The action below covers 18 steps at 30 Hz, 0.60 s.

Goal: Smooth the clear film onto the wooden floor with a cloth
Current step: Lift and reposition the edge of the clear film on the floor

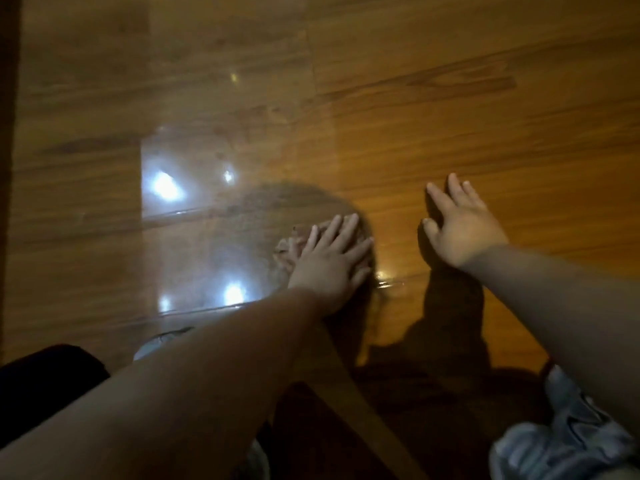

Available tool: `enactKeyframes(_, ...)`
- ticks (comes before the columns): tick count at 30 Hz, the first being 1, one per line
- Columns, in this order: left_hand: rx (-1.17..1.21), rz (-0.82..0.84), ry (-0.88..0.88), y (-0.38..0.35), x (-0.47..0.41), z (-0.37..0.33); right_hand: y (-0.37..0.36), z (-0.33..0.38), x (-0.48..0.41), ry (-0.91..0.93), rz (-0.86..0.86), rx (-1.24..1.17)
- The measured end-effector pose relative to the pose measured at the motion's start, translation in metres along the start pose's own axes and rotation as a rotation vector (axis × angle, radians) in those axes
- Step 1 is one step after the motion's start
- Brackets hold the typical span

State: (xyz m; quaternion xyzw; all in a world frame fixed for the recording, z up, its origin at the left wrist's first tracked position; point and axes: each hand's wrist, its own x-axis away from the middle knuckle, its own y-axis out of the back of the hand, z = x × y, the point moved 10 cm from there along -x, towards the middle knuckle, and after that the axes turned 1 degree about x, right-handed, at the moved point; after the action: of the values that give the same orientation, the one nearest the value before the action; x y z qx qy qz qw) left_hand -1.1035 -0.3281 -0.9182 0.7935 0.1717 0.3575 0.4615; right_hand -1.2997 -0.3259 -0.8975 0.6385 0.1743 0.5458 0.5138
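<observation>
Left hand (329, 261): fingers straight, pressing the cloth (286, 249) beneath it.
Cloth: on clear film (194, 209), under left fingers.
Right hand (462, 225): fingers spread, flat on wooden floor (485, 98).

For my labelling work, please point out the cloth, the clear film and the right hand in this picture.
cloth (285, 250): head view, crumpled edge.
clear film (207, 237): head view, glossy middle.
right hand (464, 230): head view, back of hand.

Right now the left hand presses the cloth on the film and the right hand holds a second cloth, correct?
Not quite. The left hand does press the cloth on the film, but the right hand holds nothing: the head view shows it open, fingers spread, flat on the floor.
</observation>
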Motion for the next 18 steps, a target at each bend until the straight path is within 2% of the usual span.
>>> enactKeyframes(2,-0.073,-0.065,0.018,0.001,0.022,0.023,-0.020,0.010,0.018,0.009,0.075,0.062)
enactKeyframes(3,-0.093,-0.090,0.104,0.003,0.034,0.049,-0.027,0.018,0.026,0.010,0.109,0.069)
enactKeyframes(4,-0.059,-0.116,0.266,0.007,0.050,0.083,-0.034,0.026,0.032,0.002,0.161,0.067)
enactKeyframes(6,0.121,-0.137,0.717,0.011,0.090,0.148,-0.044,0.042,0.043,-0.045,0.293,0.075)
enactKeyframes(7,0.210,-0.152,0.882,0.011,0.105,0.161,-0.046,0.048,0.048,-0.077,0.355,0.090)
enactKeyframes(8,0.259,-0.151,0.961,0.010,0.108,0.161,-0.046,0.052,0.051,-0.096,0.406,0.126)
enactKeyframes(9,0.267,-0.113,0.945,0.008,0.104,0.150,-0.045,0.055,0.055,-0.097,0.444,0.176)
enactKeyframes(10,0.247,-0.061,0.839,0.002,0.096,0.129,-0.045,0.058,0.060,-0.085,0.476,0.226)
enactKeyframes(14,0.020,0.164,0.156,-0.051,0.098,0.015,-0.055,0.066,0.082,-0.019,0.573,0.369)
enactKeyframes(17,-0.135,0.306,-0.191,-0.068,0.105,-0.003,-0.062,0.064,0.087,-0.045,0.588,0.408)
enactKeyframes(18,-0.211,0.336,-0.245,-0.064,0.102,0.009,-0.065,0.063,0.086,-0.056,0.591,0.408)
